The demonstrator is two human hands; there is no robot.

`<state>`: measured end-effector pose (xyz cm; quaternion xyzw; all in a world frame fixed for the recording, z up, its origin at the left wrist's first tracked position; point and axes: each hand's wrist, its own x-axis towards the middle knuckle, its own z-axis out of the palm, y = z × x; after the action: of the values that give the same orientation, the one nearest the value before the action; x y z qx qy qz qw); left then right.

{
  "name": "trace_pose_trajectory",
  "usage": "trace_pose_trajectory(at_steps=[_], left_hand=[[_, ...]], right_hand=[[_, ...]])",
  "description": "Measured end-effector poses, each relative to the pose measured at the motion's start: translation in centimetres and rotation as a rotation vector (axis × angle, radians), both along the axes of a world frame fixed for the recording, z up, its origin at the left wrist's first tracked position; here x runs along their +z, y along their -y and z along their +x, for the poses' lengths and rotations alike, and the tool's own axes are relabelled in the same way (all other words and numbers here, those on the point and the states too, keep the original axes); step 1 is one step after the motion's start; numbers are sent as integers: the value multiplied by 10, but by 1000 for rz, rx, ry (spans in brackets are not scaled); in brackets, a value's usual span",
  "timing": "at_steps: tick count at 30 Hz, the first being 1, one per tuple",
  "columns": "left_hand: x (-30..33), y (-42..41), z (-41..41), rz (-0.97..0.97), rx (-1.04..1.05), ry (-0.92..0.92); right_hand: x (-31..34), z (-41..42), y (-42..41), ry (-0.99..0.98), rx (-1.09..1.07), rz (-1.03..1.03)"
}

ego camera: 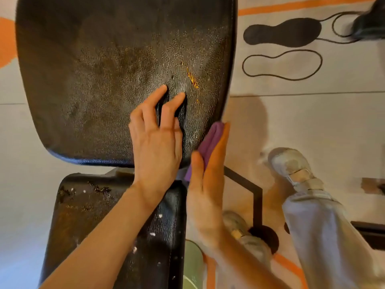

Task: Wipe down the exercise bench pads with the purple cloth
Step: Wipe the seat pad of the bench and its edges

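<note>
The large black back pad (100, 80) fills the upper left, worn and speckled, with an orange scratch near its right side. Below it lies the smaller black seat pad (87, 215), flecked with white bits. My left hand (158, 140) rests flat on the back pad's lower right part, fingers spread, holding nothing. My right hand (208, 184) presses the purple cloth (210, 140) against the back pad's right side edge, palm flat, fingers straight. Only part of the cloth shows between my palm and the pad.
My legs in light trousers and white shoes (291, 165) stand right of the bench. A black bench frame bar (256, 197) runs by my feet. The floor mat (291, 113) shows black footprint shapes, orange stripes and a black cable at top right.
</note>
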<state>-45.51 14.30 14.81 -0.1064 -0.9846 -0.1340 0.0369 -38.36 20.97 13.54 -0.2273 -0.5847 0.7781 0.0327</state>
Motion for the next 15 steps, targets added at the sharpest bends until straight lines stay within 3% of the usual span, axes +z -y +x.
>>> trace_pose_trajectory(at_steps=[5,8,11,15], left_hand=[[-6,1,-1,-11,8,-71],[-9,-1,-5,-57,44,-122],[-12,1,-6,-64,29,-129],[-7,2,-5,-62,9,-88]], right_hand=[[-4,-86,-49,59,-73,261],[6,-45,-18,14,-84,171],[21,19,15,119,22,72],[39,37,-13,254,244,47]])
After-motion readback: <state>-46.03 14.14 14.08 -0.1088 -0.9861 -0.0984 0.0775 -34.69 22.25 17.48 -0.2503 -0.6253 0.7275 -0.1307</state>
